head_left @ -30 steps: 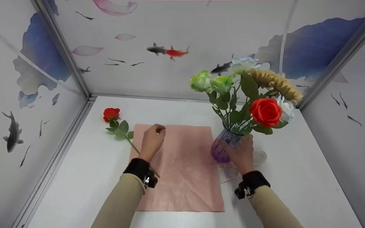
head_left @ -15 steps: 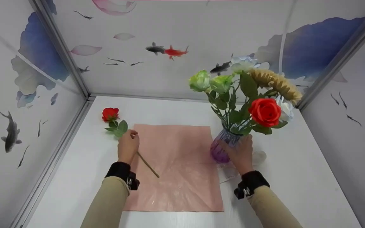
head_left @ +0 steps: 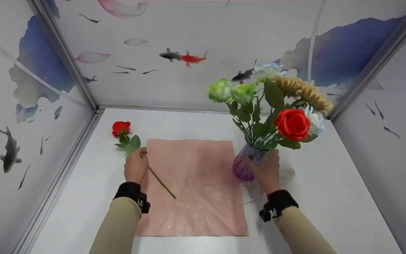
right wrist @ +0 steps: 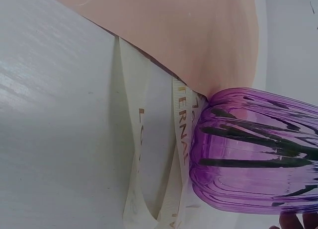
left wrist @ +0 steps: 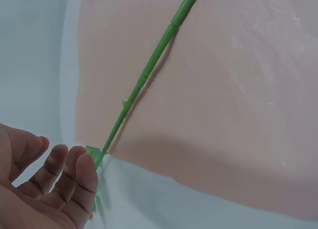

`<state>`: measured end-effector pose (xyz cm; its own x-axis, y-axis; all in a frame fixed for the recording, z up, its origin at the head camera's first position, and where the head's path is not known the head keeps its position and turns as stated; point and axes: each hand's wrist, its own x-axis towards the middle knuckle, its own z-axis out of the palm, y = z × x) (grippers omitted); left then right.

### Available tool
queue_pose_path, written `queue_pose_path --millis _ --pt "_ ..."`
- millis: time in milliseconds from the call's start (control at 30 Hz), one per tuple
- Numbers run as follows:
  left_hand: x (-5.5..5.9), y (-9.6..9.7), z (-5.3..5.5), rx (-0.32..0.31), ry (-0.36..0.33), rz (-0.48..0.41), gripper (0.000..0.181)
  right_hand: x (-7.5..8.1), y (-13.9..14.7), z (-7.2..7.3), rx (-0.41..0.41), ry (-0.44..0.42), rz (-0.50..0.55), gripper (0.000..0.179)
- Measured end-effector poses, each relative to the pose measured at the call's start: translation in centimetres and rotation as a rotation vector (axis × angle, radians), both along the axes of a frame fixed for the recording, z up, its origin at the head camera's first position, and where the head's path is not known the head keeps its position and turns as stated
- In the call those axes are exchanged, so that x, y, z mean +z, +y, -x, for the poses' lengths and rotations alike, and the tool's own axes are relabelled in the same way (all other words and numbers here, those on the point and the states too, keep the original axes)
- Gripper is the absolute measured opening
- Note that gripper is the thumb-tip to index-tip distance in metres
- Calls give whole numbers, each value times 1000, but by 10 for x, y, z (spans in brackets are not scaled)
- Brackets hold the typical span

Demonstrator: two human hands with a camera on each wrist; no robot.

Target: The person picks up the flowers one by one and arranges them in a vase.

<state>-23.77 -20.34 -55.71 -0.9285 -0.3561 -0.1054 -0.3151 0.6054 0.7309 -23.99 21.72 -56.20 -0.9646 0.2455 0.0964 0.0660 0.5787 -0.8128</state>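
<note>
A single red rose (head_left: pixel 121 129) lies slantwise, its bloom on the white table and its stem (head_left: pixel 162 182) across a pink sheet of paper (head_left: pixel 199 197). My left hand (head_left: pixel 136 165) is over the upper stem, just below the leaves. In the left wrist view its fingers (left wrist: pixel 85 177) are loosely bent beside the green stem, with a gap between thumb and fingers. With my right hand (head_left: pixel 267 171) I hold a purple ribbed glass vase (head_left: pixel 242 169), thumb across its front. Out of it rise a red rose (head_left: pixel 292 124), green roses (head_left: pixel 220 90), pale flowers and a tan flower (head_left: pixel 303 93).
A cream ribbon (right wrist: pixel 183 124) with printed lettering lies by the vase base, partly beneath the paper's edge. Something pale and round (head_left: pixel 287 175) sits behind my right hand. Printed white wall panels (head_left: pixel 189 88) enclose the table (head_left: pixel 330 197) at the back and sides.
My left hand has moved left from above the paper to the rose's upper stem. The right hand stays at the vase, and the loose rose lies where it was.
</note>
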Motion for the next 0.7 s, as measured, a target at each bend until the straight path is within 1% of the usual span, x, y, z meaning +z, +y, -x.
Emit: queue_pose_path --millis 167,233,367,467,533,700 --pt "-6 -5 0 0 -37 33 38 0 -1 0 19 11 -7 110" --pt "-8 -7 0 -14 -62 40 39 0 -1 0 25 18 -17 108" --pt "-15 -11 -1 -64 -131 47 43 -1 -1 1 27 33 -27 108" --pt "-20 -13 -3 -110 -188 72 45 -2 -1 1 22 30 -21 110" --pt "-22 -13 -6 -135 -214 97 45 -3 -1 1 18 27 -22 112" --pt "-24 -11 -8 -173 -226 161 45 -3 0 2 15 31 -34 111"
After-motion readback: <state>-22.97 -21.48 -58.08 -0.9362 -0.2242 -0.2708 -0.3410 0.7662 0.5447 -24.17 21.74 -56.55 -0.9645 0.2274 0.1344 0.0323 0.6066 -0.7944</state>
